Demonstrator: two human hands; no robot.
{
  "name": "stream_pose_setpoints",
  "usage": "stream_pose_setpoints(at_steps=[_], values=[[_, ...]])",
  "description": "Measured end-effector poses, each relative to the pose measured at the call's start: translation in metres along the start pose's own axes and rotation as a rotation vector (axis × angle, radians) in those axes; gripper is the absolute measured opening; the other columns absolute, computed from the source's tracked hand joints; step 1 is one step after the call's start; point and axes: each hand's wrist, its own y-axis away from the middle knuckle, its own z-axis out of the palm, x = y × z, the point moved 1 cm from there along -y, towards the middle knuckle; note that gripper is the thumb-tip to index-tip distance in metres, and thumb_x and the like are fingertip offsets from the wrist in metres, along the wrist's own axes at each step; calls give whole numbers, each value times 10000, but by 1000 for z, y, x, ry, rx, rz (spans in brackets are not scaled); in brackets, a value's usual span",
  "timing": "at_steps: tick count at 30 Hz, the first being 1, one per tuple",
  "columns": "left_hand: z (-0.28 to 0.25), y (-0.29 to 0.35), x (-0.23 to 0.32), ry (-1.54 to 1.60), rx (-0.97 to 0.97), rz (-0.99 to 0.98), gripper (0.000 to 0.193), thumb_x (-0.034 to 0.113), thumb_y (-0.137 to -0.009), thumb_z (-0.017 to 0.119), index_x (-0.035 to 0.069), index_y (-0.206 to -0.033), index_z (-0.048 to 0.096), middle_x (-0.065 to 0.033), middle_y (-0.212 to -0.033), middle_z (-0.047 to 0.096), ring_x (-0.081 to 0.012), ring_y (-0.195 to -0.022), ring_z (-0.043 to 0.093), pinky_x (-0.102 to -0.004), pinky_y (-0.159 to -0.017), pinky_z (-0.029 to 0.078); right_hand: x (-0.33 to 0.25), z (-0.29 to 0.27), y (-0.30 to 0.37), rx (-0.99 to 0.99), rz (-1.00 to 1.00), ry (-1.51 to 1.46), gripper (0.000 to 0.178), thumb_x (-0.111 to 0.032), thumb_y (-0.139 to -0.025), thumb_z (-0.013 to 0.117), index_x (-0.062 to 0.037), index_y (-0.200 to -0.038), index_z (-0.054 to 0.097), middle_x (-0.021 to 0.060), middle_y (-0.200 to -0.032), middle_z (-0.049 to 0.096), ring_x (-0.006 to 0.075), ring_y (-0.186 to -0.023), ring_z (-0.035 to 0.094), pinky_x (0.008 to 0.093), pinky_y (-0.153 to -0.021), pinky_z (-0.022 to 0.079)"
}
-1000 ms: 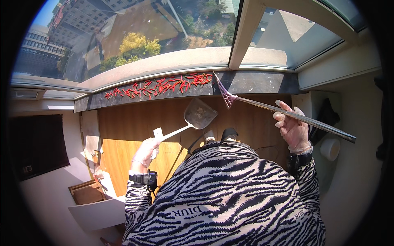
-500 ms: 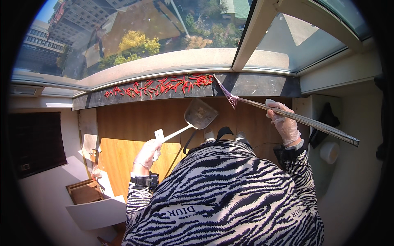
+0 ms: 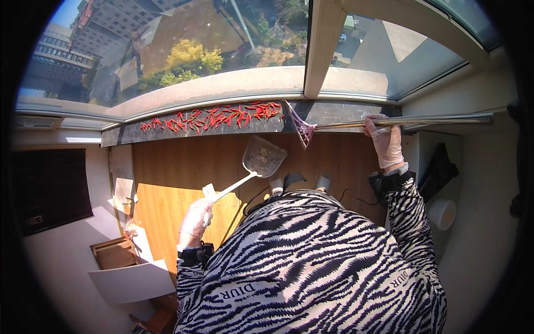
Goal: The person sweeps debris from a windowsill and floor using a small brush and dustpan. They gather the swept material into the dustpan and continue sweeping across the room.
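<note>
- Left hand (image 3: 194,218), gloved, fingers wrapped round white handle of clear dustpan (image 3: 263,156), held below dark window sill (image 3: 345,114).
- Right hand (image 3: 386,142), gloved, fingers gripping long metal pole of pink rake-broom (image 3: 301,127), head resting on sill beside red chillies (image 3: 214,117).

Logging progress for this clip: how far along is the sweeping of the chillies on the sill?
Barely started. The red chillies lie spread along the dark sill. Right hand holds the small broom at their right end; left hand holds the dustpan, which looks empty. All gathering remains.
</note>
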Motion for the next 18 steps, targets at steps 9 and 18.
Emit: stream_pose_setpoints(at_steps=[9, 18], values=[[51, 1, 0, -60, 42, -42, 129, 189, -914, 657, 116, -846, 577, 52, -649, 486, -65, -477, 423, -233, -424, 330, 15, -96, 20, 161, -34, 147, 90, -53, -948, 676, 12, -1010, 686, 44, -890, 694, 126, -766, 691, 228, -707, 561], [104, 14, -6, -101, 43, -64, 125, 174, -924, 633, 117, -841, 560, 47, -630, 464, -69, -459, 412, -228, -407, 324, 12, -141, 74, 127, -103, 235, 70, 4, -915, 667, 9, -983, 684, 83, -878, 698, 136, -779, 700, 248, -709, 577]])
